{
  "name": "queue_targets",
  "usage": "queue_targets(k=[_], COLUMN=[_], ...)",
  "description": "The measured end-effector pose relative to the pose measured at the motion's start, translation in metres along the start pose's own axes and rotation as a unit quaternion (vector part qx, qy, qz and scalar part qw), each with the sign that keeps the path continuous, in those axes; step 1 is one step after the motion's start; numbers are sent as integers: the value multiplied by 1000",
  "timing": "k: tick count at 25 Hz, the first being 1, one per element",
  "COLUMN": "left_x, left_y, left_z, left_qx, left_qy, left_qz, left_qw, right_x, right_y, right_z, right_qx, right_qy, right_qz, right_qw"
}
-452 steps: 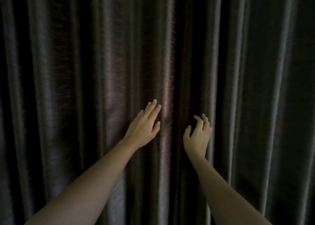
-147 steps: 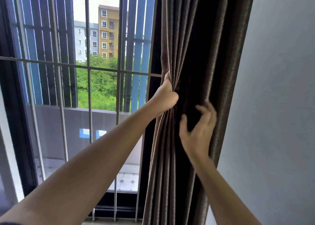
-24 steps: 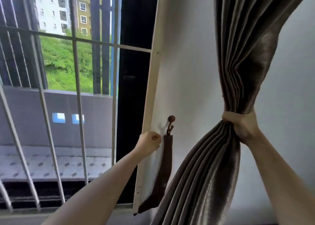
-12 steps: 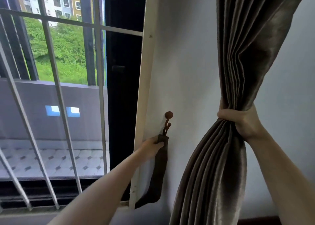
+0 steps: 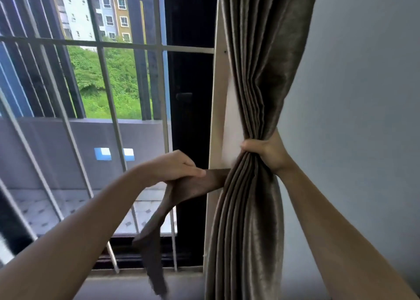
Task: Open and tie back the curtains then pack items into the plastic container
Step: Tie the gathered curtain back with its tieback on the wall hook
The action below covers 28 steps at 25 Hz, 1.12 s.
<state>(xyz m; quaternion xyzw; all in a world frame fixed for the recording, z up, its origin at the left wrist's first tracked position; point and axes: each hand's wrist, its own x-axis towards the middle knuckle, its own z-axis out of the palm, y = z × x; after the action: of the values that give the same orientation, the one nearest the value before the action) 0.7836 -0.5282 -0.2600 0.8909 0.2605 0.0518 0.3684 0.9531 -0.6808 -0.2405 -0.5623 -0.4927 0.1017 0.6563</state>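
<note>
While the right hand [image 5: 268, 154] clenched the gathered curtain [image 5: 254, 95] against the wall [image 5: 363, 95] beside the window frame [image 5: 216, 117], the left hand [image 5: 175, 167] gripped the tieback strap [image 5: 186, 188] (its loose end dangling), fingers curled over it.

A flat's room: pleated grey-brown fabric curtain [image 5: 256, 72] beside a white-barred window [image 5: 102, 46], tiled balcony [image 5: 70, 199] lower left, apartment blocks [image 5: 75, 10] upper left.

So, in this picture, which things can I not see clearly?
Head view:
Tieback strap far end: hidden behind the curtain.
Strap's lower end: blurred.
Right hand: fingers mostly hidden behind the curtain.
Curtain top and bottom: cut off by the edges.
Plastic container: out of view.
</note>
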Motion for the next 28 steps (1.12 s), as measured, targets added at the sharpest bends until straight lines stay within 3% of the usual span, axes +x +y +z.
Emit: queue_targets(k=[3, 7, 13, 16, 18, 24, 28], left_x=[-20, -33, -25, -26, -30, -48, -50], left_y=[15, 10, 4, 9, 11, 28, 31], left_z=[-13, -11, 25, 32, 35, 45, 55], left_qx=[10, -89, -92, -107, -168, -406, -402], left_qy=[-22, -11, 137, 163, 151, 78, 58], left_qz=[14, 11, 28, 25, 12, 1, 20], left_qw=[1000, 996, 986, 981, 974, 911, 913], right_x=[10, 23, 18, 18, 25, 39, 35], right_y=[8, 14, 1, -17, -32, -52, -51], right_z=[33, 69, 86, 92, 93, 73, 67], right_qx=[-2, -32, -100, -111, -120, -131, -103], right_qy=[-18, -6, 76, 150, 155, 50, 53], right_qz=[-7, -14, 23, 26, 50, 183, 171], right_qw=[1000, 999, 992, 982, 979, 973, 978])
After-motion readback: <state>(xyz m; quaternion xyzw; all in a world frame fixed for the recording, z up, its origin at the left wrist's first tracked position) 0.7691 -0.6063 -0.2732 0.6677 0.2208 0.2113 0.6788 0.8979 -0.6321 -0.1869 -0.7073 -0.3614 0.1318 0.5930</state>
